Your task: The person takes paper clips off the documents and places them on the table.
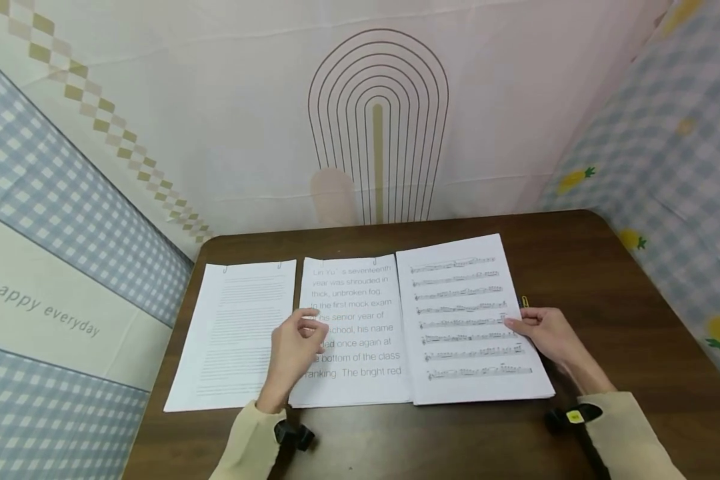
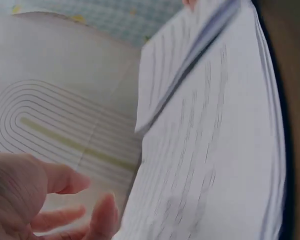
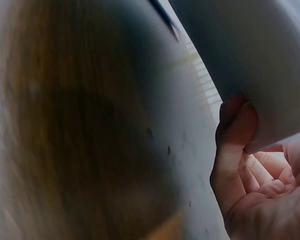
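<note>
In the head view, sheet music (image 1: 468, 357) lies at the right on the table, its left edge beside a stack of large-print text pages (image 1: 360, 390). My right hand (image 1: 543, 331) grips the right edge of the sheet music, thumb on top. From the right wrist, paper (image 3: 275, 65) shows between the thumb and the fingers, raised off the table there. Over the left part of the large-print pages hovers my left hand (image 1: 297, 347), fingers loosely bent and holding nothing. The left wrist view has that hand at the lower left, apart from the paper.
Further left lies a page of small print (image 1: 240, 333) with clips at its top edge. A yellow paper clip (image 1: 525, 301) shows by the sheet music's right edge. The brown table (image 1: 396, 440) backs onto a patterned cloth (image 1: 246, 133).
</note>
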`<state>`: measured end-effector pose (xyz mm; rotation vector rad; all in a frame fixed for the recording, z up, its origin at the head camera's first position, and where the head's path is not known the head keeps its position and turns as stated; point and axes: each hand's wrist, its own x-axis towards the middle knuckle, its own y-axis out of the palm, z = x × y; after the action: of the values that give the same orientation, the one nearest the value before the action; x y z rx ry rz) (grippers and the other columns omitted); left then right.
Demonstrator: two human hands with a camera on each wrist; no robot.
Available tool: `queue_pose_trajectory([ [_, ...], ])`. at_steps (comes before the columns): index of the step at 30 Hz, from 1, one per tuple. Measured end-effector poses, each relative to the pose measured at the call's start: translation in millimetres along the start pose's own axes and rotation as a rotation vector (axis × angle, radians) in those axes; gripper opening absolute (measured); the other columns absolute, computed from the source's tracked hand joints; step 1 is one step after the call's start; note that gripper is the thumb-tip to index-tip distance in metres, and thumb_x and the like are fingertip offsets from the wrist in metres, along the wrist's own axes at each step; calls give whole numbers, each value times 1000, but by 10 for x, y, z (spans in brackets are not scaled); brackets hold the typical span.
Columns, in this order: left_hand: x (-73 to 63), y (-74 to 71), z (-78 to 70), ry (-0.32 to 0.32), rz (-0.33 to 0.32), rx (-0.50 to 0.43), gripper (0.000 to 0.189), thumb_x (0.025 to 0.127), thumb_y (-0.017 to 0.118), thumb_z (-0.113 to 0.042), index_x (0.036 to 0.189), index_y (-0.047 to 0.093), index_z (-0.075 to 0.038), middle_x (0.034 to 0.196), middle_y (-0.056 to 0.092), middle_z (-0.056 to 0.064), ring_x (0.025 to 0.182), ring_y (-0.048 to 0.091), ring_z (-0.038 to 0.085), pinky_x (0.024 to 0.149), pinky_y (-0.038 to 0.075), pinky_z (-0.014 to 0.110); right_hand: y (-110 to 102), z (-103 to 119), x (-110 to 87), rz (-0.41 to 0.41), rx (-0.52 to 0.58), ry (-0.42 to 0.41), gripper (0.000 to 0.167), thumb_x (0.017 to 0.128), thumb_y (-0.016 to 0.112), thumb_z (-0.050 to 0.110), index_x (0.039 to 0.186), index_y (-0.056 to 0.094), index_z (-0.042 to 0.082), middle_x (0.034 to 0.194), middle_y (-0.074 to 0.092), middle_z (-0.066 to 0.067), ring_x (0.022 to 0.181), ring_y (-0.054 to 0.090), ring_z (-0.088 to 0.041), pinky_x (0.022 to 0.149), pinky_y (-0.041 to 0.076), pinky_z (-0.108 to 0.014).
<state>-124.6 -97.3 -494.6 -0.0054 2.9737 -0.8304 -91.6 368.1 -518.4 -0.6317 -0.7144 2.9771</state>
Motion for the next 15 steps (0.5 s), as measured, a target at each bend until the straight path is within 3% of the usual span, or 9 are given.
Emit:
queue_pose_trajectory([
  [2,35,-51,18,49,-49,172,42,94,81,-11,132,70,3,98,80,18,71,72,18,60,54,23,-22,-19,15,4,-14,-2,50,110,67,25,139,62,-16,101,85,-9,75,78,-11,64,64,-32],
  [5,91,-88,53,76,-78,331,52,92,85,-15,135,68,6,99,75,20,75,64,23,60,45,27,-37,-20,28,6,-43,-8,50,110,66,24,140,61,-17,102,85,-12,75,78,-13,64,63,-32],
  [10,152,-76,132,50,-70,451,57,90,86,-19,137,67,8,99,72,24,72,63,26,56,46,31,-27,29,43,-7,-121,-4,49,110,66,23,139,61,-16,104,83,-16,77,74,-14,64,60,-30],
  [15,191,-53,184,62,-90,529,55,88,87,-19,133,70,7,97,72,24,73,65,29,56,50,37,-8,94,49,-35,-216,-17,42,109,68,21,130,67,-15,97,82,-15,76,70,-16,62,54,-28],
])
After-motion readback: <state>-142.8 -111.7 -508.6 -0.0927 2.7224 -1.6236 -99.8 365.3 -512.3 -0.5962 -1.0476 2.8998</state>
